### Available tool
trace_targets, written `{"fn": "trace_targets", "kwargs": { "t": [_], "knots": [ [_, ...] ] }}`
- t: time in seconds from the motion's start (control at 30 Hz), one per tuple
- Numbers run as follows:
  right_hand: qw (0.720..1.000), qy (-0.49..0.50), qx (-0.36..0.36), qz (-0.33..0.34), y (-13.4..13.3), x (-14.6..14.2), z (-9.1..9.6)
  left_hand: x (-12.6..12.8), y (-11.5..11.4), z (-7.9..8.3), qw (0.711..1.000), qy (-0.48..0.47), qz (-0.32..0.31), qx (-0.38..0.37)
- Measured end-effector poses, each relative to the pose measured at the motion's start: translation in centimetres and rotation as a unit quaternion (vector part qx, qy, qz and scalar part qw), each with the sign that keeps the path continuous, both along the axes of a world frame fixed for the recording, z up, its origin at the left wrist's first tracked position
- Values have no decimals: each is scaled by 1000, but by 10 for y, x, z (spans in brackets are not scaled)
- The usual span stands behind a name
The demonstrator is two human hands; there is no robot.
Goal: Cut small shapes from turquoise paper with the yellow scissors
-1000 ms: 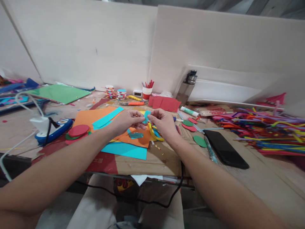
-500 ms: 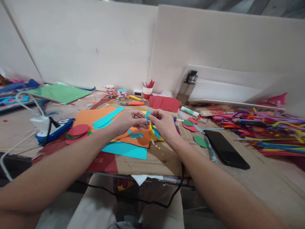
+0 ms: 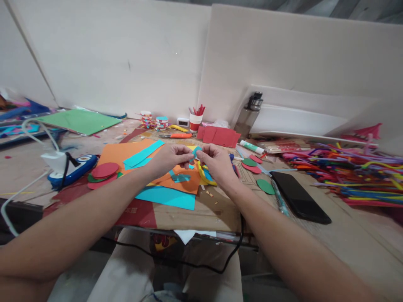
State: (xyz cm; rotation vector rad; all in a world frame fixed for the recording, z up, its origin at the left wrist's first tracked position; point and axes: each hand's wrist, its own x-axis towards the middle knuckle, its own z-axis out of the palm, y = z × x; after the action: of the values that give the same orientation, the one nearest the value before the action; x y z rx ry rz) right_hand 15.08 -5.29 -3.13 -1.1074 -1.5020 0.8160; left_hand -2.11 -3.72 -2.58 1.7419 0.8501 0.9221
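Between my fingertips is a small piece of blue paper, pinched from both sides over the middle of the table. My left hand is closed on its left end, and my right hand grips the right end between thumb and fingers. Below them an orange sheet carries wide blue paper strips and several short blue pieces. A larger blue sheet lies at its near edge. Yellow-handled scissors rest partly hidden behind my right hand.
Red and green discs lie beside a blue boat-shaped object at left. A phone, a glue stick and a pile of pipe cleaners are at right. Behind stand a cup, red paper and a bottle.
The blue piece between my fingers has tilted and looks bent compared with before. My hands stay nearly in place, and the view has shifted slightly.
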Motion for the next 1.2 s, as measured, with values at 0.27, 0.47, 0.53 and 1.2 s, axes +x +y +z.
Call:
{"fn": "trace_targets", "kwargs": {
  "t": [0.27,0.47,0.53,1.2],
  "knots": [
    [1000,23,-6,19,1,0,-1,-2,4,-2,999,29,27,34],
    [999,26,-6,23,2,1,-1,-1,5,-2,996,57,39,63],
    [1000,21,1,19,3,2,0,0,4,-2,994,73,38,72],
    [996,39,-69,34,1,3,2,-2,11,-8,993,-98,65,-20]
  ]
}}
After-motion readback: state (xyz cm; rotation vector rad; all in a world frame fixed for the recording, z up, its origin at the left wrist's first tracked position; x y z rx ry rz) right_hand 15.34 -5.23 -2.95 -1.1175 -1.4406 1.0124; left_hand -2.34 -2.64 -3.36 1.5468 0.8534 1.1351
